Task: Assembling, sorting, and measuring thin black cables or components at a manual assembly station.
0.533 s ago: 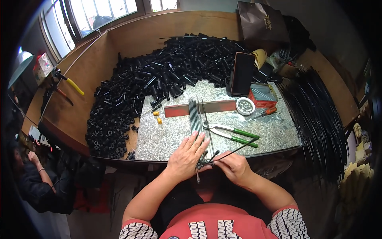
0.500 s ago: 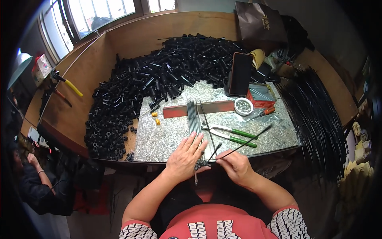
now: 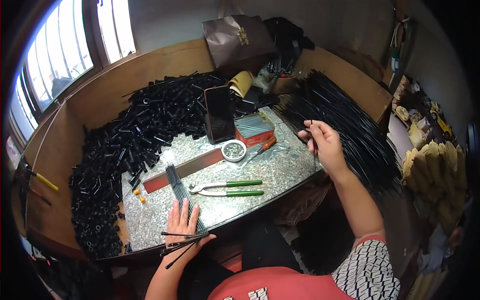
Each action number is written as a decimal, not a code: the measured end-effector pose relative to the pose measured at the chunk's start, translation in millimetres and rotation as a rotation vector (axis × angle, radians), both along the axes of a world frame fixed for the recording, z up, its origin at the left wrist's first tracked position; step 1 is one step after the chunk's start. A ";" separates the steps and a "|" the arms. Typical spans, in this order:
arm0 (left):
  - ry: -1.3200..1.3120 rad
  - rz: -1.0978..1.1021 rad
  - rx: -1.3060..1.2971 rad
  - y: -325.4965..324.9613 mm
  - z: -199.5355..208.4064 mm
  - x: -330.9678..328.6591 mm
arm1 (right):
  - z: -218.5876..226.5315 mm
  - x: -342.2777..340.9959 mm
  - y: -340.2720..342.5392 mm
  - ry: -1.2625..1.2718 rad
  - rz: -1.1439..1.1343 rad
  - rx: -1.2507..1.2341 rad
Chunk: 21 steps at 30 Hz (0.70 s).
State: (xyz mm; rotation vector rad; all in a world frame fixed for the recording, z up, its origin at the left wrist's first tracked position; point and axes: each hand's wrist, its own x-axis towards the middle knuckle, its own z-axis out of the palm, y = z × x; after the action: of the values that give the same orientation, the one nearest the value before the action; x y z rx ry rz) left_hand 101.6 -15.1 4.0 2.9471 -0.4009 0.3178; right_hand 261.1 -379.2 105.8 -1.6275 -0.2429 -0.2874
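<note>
My left hand (image 3: 184, 227) lies with its fingers stretched out on the tabletop, against a bundle of thin dark rods (image 3: 179, 187). Several black rods with thicker tips (image 3: 181, 245) fan across the back of this hand near the wrist. The thumb sticks out beside the bundle's near end. My right hand (image 3: 326, 145) is raised over the table's right edge, near a large heap of long black rods (image 3: 345, 120). Its fingers are pinched together; something thin and dark shows at them, too small to make out. Green-handled pincers (image 3: 227, 188) lie between the hands.
A red-brown bar (image 3: 192, 167) crosses beneath the bundle. Behind it stand a white bowl (image 3: 243, 152), a red box of thin rods (image 3: 260, 140) and a phone (image 3: 219, 112). An orange-handled screwdriver (image 3: 267, 145) lies alongside. Black tubular parts (image 3: 115, 145) are heaped left.
My view has swung right. My right hand has moved from beside my left hand out to the heap of long rods; the long rod it pinched no longer shows clearly. My left hand stays on the bundle.
</note>
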 end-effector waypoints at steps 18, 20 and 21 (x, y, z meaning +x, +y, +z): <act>0.020 0.005 0.045 4.9 3.3 0.5 | -82.7 24.1 65.0 -0.826 0.211 -1.027; 0.040 -0.027 0.054 5.3 7.8 -0.7 | -92.2 -1.1 101.0 -0.671 0.290 -1.021; 0.052 -0.030 0.048 4.0 9.8 -0.5 | -92.6 -7.5 111.6 -0.680 0.314 -1.051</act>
State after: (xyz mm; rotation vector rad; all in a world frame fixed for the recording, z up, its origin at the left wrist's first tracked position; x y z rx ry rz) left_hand 101.1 -11.2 13.8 2.9855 -0.4508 0.2306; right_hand 253.6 -267.6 13.2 -2.4183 -1.3295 -0.5124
